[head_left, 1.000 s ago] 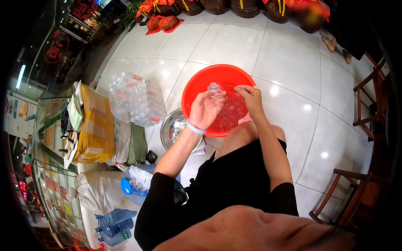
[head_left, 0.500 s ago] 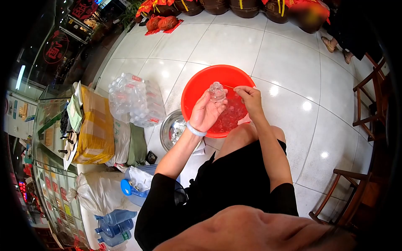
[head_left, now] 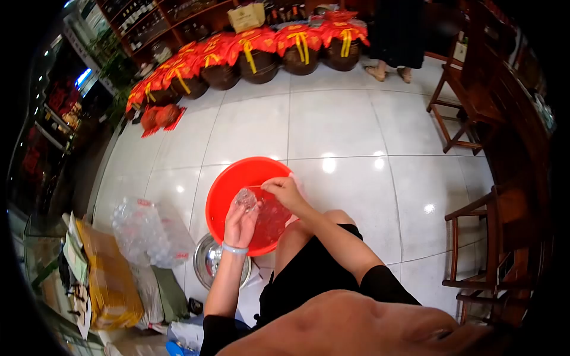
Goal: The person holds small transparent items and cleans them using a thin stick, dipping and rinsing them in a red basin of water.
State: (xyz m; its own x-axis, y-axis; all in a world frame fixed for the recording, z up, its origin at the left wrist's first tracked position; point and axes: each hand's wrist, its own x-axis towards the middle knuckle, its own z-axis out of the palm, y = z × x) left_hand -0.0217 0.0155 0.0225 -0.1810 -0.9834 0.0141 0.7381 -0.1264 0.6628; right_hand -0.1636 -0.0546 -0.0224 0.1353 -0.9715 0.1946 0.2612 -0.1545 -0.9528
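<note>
In the head view, my left hand [head_left: 241, 224] is closed around a small, clear, glass-like piece with a bumpy shape [head_left: 245, 199]. My right hand [head_left: 281, 191] pinches a thin pale stick [head_left: 254, 187], whose far end reaches the top of the clear piece; whether it goes inside cannot be made out. Both hands are above a red plastic basin [head_left: 217, 188], where water and several clear pieces [head_left: 272, 222] show. A pinkish cloth [head_left: 296, 185] hangs at the basin's right rim. Beside my left forearm stands a shiny metal bowl [head_left: 203, 264], partly hidden.
Plastic-wrapped clear bottles [head_left: 139, 228] and a taped cardboard box [head_left: 107, 276] stand at left. Dark jars [head_left: 257, 68] with red covers line the back. A person in dark clothing [head_left: 396, 35] stands behind. Wooden chairs [head_left: 475, 237] are at right, on the tiled floor [head_left: 338, 130].
The view has tipped up and turned right, so the basin and hands appear lower and further left. Both hands keep their hold, with the stick still at the clear piece.
</note>
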